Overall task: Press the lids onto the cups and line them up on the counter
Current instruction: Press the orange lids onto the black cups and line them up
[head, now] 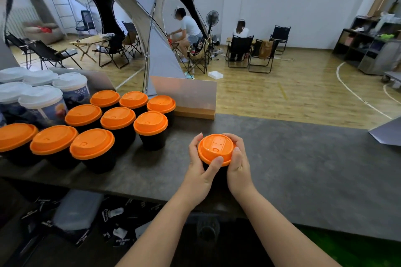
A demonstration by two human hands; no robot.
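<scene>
Nine black paper cups with round orange plastic lids (pixel 118 117) lined at left of grey tabletop (pixel 303 158), one more black cup with orange lid (pixel 216 149) at middle, gripped by left hand (pixel 200 171) and right hand (pixel 237 165), fingers (pixel 213 163) curled on rim; probably light, thin, easily crushed, so better held at stiff rim.

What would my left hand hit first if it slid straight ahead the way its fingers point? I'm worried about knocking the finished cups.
Probably nothing soon. The left hand, curled round the cup with the orange lid, points up the bare counter; the nearest finished cup stands off to its left. Depth is hard to judge.
</scene>
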